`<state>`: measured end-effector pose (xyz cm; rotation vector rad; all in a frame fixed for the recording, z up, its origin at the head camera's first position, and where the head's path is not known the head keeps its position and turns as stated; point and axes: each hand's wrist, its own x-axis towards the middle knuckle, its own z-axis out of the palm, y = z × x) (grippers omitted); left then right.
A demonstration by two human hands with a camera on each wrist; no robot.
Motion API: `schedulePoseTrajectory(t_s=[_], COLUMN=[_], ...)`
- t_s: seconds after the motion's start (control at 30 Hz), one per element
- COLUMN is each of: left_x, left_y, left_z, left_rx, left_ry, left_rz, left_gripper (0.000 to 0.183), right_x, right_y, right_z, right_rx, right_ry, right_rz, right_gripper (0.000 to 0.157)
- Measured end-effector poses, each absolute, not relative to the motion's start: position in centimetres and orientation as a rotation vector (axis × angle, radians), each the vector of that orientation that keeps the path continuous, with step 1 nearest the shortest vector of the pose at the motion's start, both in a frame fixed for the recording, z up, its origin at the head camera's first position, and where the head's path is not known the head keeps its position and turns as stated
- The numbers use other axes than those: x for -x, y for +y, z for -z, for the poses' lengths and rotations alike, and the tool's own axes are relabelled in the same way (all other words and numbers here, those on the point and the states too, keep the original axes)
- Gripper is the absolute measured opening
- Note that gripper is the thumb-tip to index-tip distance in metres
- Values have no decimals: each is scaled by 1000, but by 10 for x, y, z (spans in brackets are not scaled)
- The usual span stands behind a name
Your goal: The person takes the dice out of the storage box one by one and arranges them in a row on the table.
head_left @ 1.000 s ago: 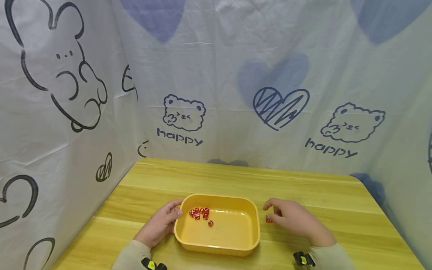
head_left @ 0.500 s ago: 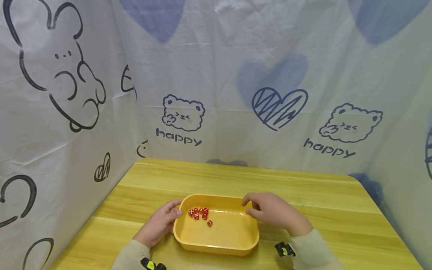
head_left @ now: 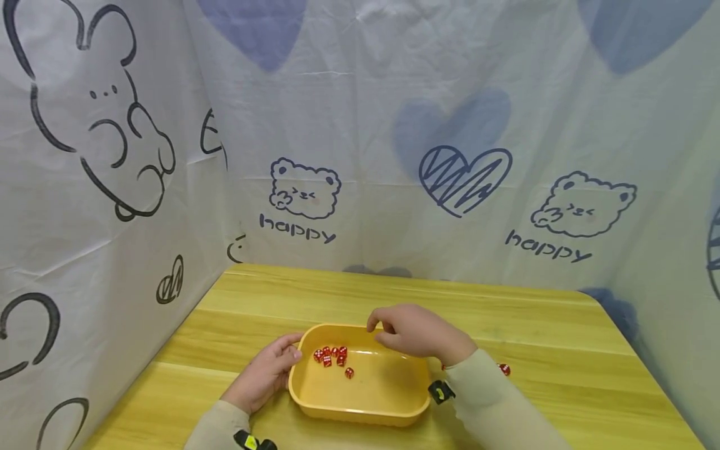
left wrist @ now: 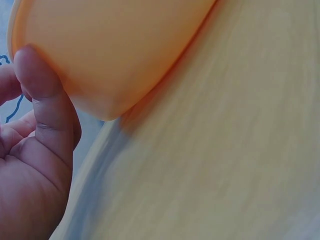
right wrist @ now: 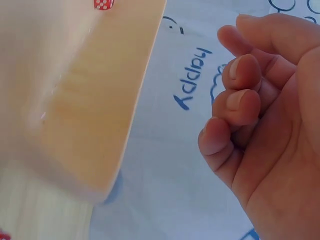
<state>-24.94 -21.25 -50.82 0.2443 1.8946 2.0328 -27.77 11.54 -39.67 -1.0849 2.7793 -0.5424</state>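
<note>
My left hand (head_left: 264,375) grips the left end of a yellow plastic tray (head_left: 360,414). In the left wrist view its thumb lies against the tray's wall (left wrist: 115,60). Inside, toward the left, several red dice (head_left: 327,360) sit grouped, with one die (head_left: 349,373) a little apart. My right hand (head_left: 419,328) hovers above the tray's far rim with bent fingers. In the right wrist view its fingers (right wrist: 235,102) curl toward the palm. No die shows there, though the space between thumb and index is partly hidden.
A red die (head_left: 504,369) lies on the yellow wood-grain table (head_left: 540,325), right of my right forearm. Another red bit shows at that wrist's edge. White cloth (head_left: 360,206) printed with hearts and bears hangs behind the table and along both sides.
My right hand has moved left from beside a die on the table to over the tray's far rim. The left hand and the dice in the tray stay put.
</note>
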Motion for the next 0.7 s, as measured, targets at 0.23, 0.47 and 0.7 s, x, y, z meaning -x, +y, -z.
schedulePoseTrajectory(t_s=[0.23,0.47,0.7], left_x=[249,248,248], left_y=[-213,-213,-213], left_z=[508,506,505], left_rx=[-272,-267,-273], left_ry=[1885,1888,1880], left_rz=[-2033,-2031,-2036], left_gripper=[54,56,56], right_x=[289,296,298], right_y=[90,69,59], right_z=[403,415,435], right_rx=[1165,1170,1179], right_ry=[2736,2681,2590], right_rz=[516,465,444], right_gripper=[18,17,13])
